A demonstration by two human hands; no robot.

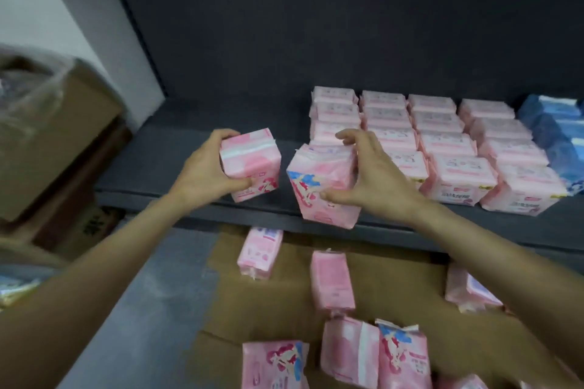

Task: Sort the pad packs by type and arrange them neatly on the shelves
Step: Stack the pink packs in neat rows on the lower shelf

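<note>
Pad packs: pink ones [448, 148] stand in four neat rows on the shelf [151, 164], toward 2 o'clock; blue packs [556, 142] sit just beside them at 3 o'clock.
Left hand [202, 170]: fingers closed around a pink pack [252, 164], held over the bare part of the shelf at 11 o'clock.
Right hand [369, 177]: fingers gripping a second pack [325, 186] at the shelf's front edge, touching the leftmost pink row.
Done: most of the pink section looks filled and squared, by my judgement.
Left: several loose packs [331, 281] lie scattered on flattened cardboard [278, 300] at 6 o'clock, still unsorted; the shelf's left stretch is unfilled.
Boxes [57, 136]: stacked at 9 o'clock, contents unclear.
</note>
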